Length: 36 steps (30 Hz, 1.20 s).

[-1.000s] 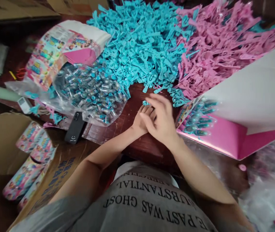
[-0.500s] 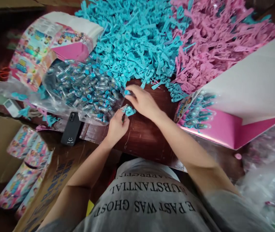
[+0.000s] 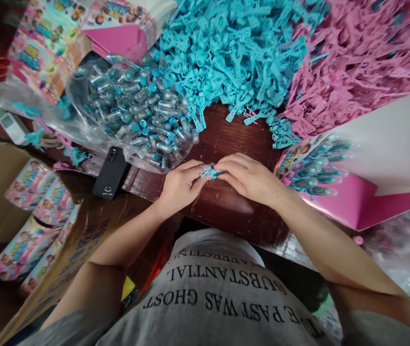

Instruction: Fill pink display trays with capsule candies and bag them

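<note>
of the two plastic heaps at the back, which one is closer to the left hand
The blue heap: its front edge lies beyond the left hand, while the pink heap sits farther to the right.

Workshop, perhaps — heaped blue parts (image 3: 233, 53)

Turquoise, pink and red-brown

The held piece (image 3: 211, 173) is turquoise, as is one clip heap (image 3: 233, 53); the other clip heap (image 3: 363, 62) is pink. The vials (image 3: 140, 115) are clear with blue caps. The box (image 3: 358, 202) shows glossy pink and white. The sheets (image 3: 46, 43) carry multicoloured cartoon prints. The phone (image 3: 109, 173) is black with a white smiley, the shirt (image 3: 212, 250) grey with black lettering, the table (image 3: 219, 139) red-brown
</note>
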{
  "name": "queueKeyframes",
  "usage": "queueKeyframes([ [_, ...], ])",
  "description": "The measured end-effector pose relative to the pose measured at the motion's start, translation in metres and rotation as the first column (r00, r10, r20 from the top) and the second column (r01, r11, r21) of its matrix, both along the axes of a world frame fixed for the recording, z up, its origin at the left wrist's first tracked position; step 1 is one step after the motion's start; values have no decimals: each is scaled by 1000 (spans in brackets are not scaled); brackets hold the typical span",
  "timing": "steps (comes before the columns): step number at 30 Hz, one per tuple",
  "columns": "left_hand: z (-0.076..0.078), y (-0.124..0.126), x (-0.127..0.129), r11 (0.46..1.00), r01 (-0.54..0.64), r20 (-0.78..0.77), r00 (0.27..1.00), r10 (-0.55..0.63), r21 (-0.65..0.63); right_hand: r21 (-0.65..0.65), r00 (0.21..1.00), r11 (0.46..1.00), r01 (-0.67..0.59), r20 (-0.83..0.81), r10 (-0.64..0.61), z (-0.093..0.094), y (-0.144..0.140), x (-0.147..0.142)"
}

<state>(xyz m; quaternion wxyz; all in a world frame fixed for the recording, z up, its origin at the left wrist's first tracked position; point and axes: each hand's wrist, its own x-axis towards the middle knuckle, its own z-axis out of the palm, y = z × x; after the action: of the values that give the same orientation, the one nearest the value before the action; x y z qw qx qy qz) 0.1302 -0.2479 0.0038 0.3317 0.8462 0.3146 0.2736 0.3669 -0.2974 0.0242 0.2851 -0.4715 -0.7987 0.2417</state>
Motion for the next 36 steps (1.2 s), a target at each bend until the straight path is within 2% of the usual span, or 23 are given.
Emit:
queueKeyframes([
  [2, -1, -4, -2, 988, -43, -58, 997, 52, 149, -88, 999, 995, 47, -6, -48, -1, 0, -5],
  [3, -2, -6, -4, 975, -54, -82, 994, 73, 214, -171, 996, 982, 77, -21, -82, -1, 0, -7],
  [5, -4, -7, -8, 954, -60, -108, 990, 96, 294, -381, 987, 918, 113, -64, -148, -1, 3, -12],
  [7, -4, -5, -15, 961, -88, -89, 989, 115, 262, -539, 973, 835, 107, -114, -199, -1, 10, -16],
  [9, -3, -2, -23, 981, -156, -44, 986, 162, 113, -555, 958, 818, 154, -119, -262, -3, 27, -22],
  [11, -2, 2, -30, 963, -248, -12, 969, 248, -102, -462, 934, 832, 308, -20, -357, -8, 52, -32],
  [12, -3, 2, -32, 931, -291, -5, 955, 297, -220, -403, 912, 825, 397, 68, -405, -12, 66, -38],
  [14, -5, 2, -35, 829, -336, 6, 926, 378, -447, -328, 859, 796, 509, 260, -442, -21, 92, -52],
  [16, -7, -1, -36, 732, -323, 30, 905, 424, -600, -315, 828, 783, 536, 377, -415, -29, 107, -62],
  [17, -9, -2, -37, 715, -310, 48, 900, 433, -626, -310, 824, 785, 537, 392, -409, -32, 109, -65],
  [20, -10, -4, -39, 765, -270, 98, 912, 397, -585, -286, 874, 835, 471, 279, -398, -34, 85, -56],
  [23, -6, -3, -39, 802, -182, 97, 954, 285, -570, -254, 971, 938, 237, 52, -232, -26, 38, -32],
  [26, 2, -1, -31, 796, -56, 105, 983, 149, -603, -169, 993, 982, 83, -75, -97, -13, -5, -12],
  [29, 10, -2, -17, 770, 33, 113, 992, 51, -637, -85, 993, 993, 76, -88, -84, -2, -32, -2],
  [31, 14, -5, -9, 773, 67, 109, 994, 3, -631, -43, 994, 995, 92, -54, -94, 2, -42, 1],
  [34, 19, -13, 2, 836, 87, 93, 995, -43, -542, -38, 991, 992, 120, -51, -122, 6, -53, 5],
  [36, 25, -20, 7, 903, 86, 74, 995, -60, -422, -139, 979, 981, 132, -136, -151, 10, -60, 8],
])
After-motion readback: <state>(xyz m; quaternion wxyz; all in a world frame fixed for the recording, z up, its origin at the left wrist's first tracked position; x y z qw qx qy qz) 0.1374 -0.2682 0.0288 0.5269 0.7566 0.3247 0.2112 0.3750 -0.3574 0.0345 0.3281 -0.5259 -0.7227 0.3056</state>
